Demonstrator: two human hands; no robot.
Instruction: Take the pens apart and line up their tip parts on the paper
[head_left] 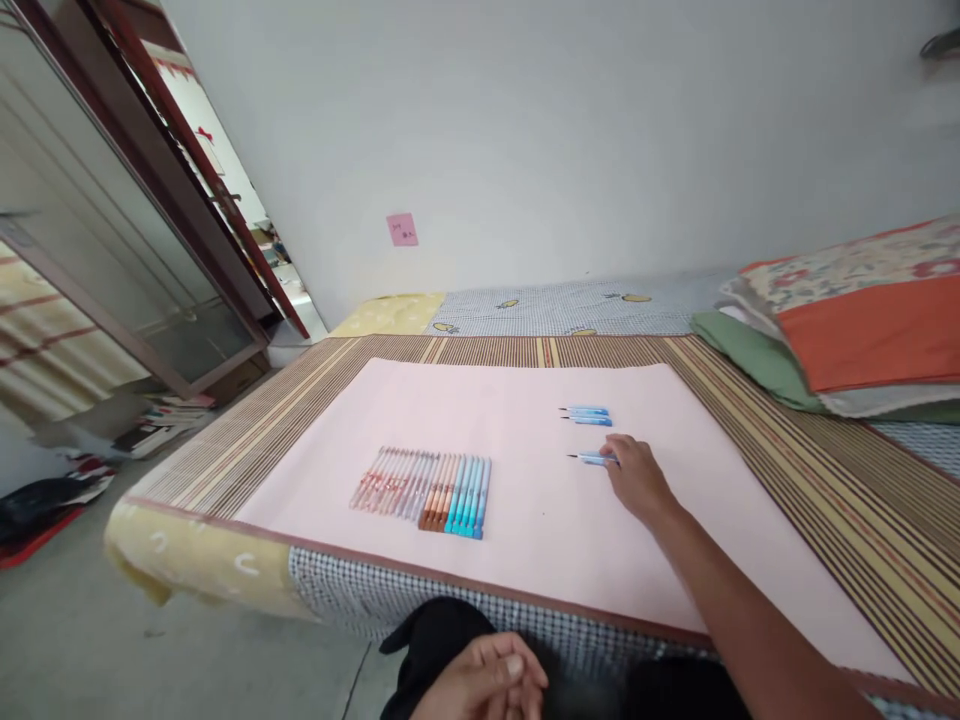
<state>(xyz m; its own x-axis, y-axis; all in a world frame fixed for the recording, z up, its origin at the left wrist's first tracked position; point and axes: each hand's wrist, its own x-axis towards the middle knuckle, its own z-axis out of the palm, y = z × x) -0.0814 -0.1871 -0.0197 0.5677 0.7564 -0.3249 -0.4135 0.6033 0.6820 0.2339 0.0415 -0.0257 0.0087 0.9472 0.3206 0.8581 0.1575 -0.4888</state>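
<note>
We pinch the light, rigid blue pen (592,458) mid-barrel with our right hand (637,478), right of the pen row (424,492); our left hand (484,685) rests loosely curled, empty.

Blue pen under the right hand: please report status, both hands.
Right hand fingertips on thin blue pen, flat on pink paper sheet. Left hand idle, low. Two blue pens just beyond.

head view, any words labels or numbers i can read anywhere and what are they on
Nothing can be read.
Pink note on the wall: dark marks, too small and blurred to read.
Pens in a row and the blue pen at the right hand: no print legible.
Books on the floor: covers too blurred.
</note>
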